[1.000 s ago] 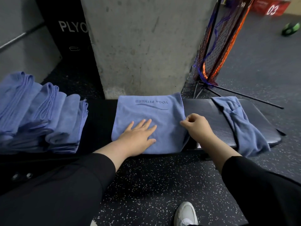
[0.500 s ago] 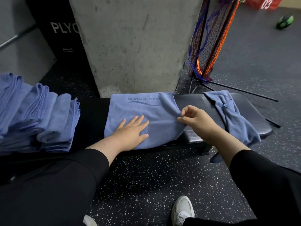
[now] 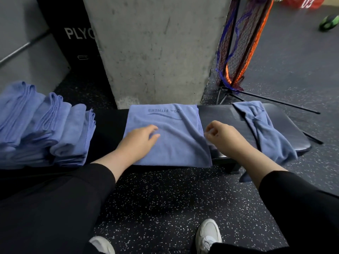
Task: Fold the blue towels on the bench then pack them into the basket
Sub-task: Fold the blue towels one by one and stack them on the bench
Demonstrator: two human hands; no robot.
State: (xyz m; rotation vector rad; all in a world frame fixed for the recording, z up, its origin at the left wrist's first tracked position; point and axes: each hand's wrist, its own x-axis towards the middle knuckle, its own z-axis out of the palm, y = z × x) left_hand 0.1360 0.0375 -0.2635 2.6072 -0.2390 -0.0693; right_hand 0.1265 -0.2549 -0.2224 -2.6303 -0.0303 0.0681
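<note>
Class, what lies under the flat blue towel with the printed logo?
The flat towel lies on the black bench, with the left hand resting on top. The bench surface beneath it is covered.

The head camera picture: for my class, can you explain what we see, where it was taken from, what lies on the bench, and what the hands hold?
A person wears the camera on the head, looking down at both bare hands. No machine appears. On the black padded bench lies a flat blue cloth towel printed with lettering. The left hand rests on it; the right hand pinches its right edge. Folded blue towels are stacked at left; a crumpled blue towel lies at right. No basket shows.
</note>
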